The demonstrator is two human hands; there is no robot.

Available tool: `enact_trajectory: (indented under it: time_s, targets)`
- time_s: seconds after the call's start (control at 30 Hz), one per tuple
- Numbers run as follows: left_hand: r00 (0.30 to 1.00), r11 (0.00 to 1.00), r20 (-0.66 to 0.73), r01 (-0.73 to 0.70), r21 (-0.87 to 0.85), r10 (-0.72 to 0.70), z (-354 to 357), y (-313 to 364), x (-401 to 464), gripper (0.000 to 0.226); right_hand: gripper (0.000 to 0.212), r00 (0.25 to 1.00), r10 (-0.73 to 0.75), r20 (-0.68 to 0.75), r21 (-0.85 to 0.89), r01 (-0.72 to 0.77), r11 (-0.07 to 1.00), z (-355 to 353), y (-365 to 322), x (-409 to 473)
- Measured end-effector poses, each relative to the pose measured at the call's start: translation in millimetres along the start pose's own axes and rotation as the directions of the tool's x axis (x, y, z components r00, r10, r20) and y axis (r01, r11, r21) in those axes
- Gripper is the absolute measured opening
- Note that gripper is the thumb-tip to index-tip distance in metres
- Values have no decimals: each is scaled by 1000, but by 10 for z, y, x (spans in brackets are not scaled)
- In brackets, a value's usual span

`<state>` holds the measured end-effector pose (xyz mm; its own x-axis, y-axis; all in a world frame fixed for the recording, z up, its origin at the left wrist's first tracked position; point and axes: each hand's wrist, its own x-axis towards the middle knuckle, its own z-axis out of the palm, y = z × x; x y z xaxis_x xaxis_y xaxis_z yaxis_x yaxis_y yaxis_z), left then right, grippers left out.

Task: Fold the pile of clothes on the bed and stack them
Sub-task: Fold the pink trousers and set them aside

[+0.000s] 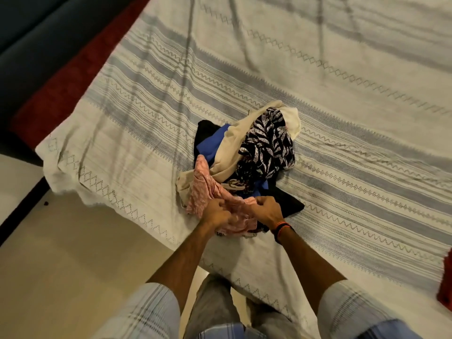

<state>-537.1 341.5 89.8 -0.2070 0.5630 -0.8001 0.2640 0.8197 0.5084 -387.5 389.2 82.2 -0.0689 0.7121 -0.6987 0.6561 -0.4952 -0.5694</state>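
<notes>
Both hands are gripping the pink garment (208,192) at the pile's (247,157) six o'clock edge: left hand (216,212) and right hand (265,209) are curling into its cloth. The pile is sitting on the bed (137,118), near the edge facing the person. The pink cloth is lying tangled under the cream piece (232,148), so lifting risks dragging the cream and patterned (269,145) pieces off toward the floor (73,253) at seven o'clock.

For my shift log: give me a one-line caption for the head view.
Left hand and right hand grip a pink garment at the near edge of the clothes pile on the striped bed cover.
</notes>
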Motion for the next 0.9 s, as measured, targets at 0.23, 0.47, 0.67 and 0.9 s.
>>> enact_trajectory:
  time_s: [0.23,0.47,0.67,0.9]
  targets:
    - [996,846,-83,-80,-527,42,-54,514,-945,15,35,968,-235,92,236,208,949,-210,-311,-447]
    - [851,893,-437,-404,-197,289,56,470,-1506,31,11,877,-444,186,403,344,848,-496,-596,-1097]
    - [668,831,-598,-557,-7,443,-35,706,-2053,25,11,804,-588,93,374,519,769,-854,-759,-1688]
    - [498,744,-610,-622,243,616,-245,998,-2521,20,23,612,-746,-263,79,784,615,-1149,-1005,-2132]
